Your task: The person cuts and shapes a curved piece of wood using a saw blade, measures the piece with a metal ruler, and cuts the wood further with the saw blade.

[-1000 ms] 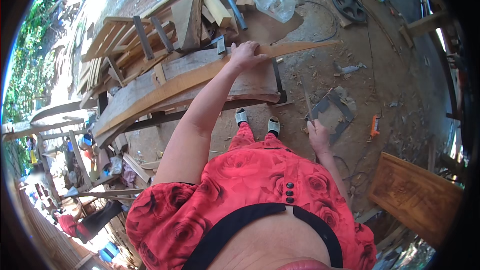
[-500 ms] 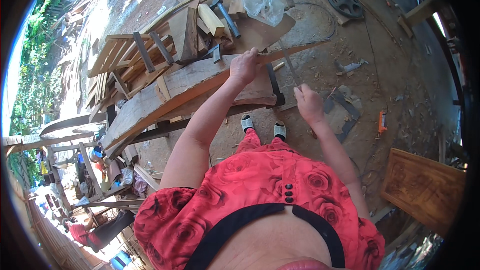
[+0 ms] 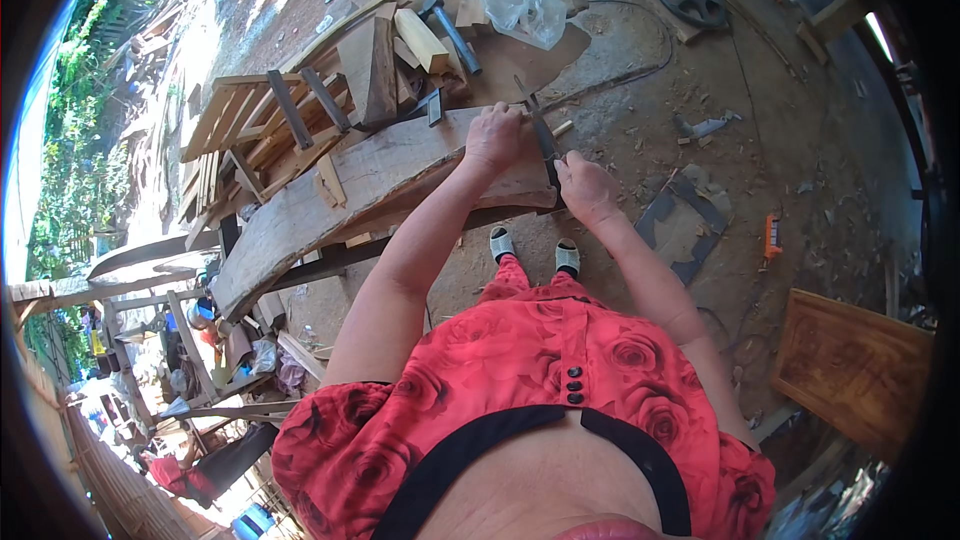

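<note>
A thick, curved wooden plank (image 3: 400,158) slants across in front of me, propped above the ground on a dark support. My left hand (image 3: 495,137) is closed over its right end, with the fingers curled at the edge. Just to the right, my right hand (image 3: 586,187) grips a long, narrow metal tool (image 3: 537,120) that points up and away. The tool crosses close by the plank's end beside my left fingers. Whether its blade touches the wood, and its exact kind, I cannot tell. A small wood offcut (image 3: 331,182) lies on the plank.
Beyond the plank lie stacked boards (image 3: 250,110), a blue-handled hammer (image 3: 455,35), a small try square (image 3: 432,107) and a clear plastic bag (image 3: 522,10). To the right are an orange object (image 3: 772,237) and a brown wooden panel (image 3: 850,365). A person (image 3: 190,475) is at far lower left.
The plank has tilted, showing more of its broad face, and its long pointed right tip is no longer visible. My right hand and the tool have moved left, closer to my left hand.
</note>
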`<action>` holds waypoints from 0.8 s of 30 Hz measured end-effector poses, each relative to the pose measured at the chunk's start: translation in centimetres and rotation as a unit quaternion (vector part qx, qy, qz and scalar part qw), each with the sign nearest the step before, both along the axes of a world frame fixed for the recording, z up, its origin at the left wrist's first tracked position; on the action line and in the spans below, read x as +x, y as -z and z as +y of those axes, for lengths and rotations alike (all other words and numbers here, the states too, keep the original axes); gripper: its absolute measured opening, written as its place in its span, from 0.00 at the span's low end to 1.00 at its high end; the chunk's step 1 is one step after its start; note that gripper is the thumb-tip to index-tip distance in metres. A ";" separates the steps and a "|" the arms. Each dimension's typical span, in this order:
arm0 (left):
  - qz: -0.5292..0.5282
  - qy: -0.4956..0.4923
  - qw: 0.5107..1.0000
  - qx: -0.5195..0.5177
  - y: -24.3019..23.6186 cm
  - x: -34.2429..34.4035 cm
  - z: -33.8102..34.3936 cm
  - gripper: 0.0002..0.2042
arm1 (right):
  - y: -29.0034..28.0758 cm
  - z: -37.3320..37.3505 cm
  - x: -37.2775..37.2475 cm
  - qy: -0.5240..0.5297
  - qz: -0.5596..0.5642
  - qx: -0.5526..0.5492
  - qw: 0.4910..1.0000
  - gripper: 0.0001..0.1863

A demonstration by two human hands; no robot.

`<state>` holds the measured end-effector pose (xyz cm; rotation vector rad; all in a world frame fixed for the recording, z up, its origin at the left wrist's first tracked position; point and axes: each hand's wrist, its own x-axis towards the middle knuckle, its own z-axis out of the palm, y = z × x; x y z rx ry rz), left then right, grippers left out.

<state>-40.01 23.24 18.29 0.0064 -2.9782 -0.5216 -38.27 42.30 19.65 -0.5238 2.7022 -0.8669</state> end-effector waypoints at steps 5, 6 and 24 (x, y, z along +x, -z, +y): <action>0.043 -0.008 0.997 -0.061 0.8 0.1 -0.1 0.10 | 0.2 -0.4 0.0 -0.001 -0.002 0.002 1.000 0.14; 0.043 -0.010 0.997 -0.060 1.1 0.2 -0.1 0.10 | 0.5 -0.5 0.0 0.002 0.000 0.001 1.000 0.14; 0.126 -0.053 0.990 0.046 2.3 3.6 1.2 0.24 | 2.5 0.3 0.8 -0.001 -0.009 0.041 0.999 0.14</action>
